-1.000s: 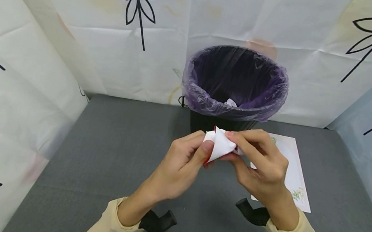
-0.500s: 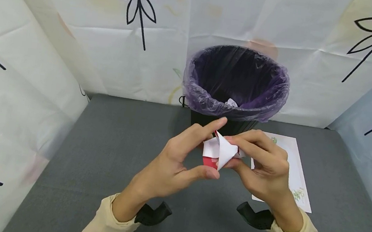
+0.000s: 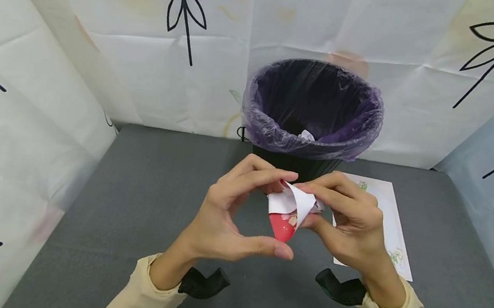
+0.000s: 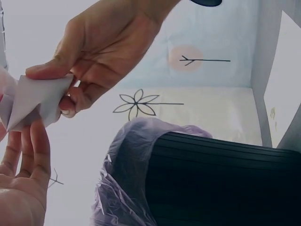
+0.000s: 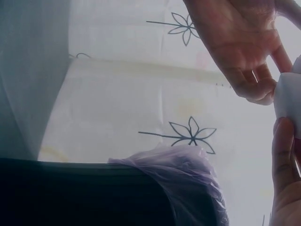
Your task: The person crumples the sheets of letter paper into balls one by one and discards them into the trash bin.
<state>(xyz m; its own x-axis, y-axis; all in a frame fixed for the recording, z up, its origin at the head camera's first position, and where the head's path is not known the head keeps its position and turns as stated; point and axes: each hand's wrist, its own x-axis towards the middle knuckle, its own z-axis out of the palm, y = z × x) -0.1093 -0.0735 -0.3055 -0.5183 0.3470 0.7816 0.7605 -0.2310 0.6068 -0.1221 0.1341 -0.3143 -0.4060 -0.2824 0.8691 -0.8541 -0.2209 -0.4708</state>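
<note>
The folded paper point(image 3: 290, 209), white with a red patterned side, is up in front of me over the table point(image 3: 136, 212), on the near side of the bin point(image 3: 292, 163). I pinch it between thumb and fingers of my right hand point(image 3: 353, 217). My left hand point(image 3: 219, 218) is spread, fingertips touching the paper, thumb stretched out below its red tip. A purple bag point(image 3: 375, 121) lines the bin, with a white scrap point(image 3: 306, 135) inside. Beyond my right hand lies a white sheet point(image 3: 386, 214) with green print.
</note>
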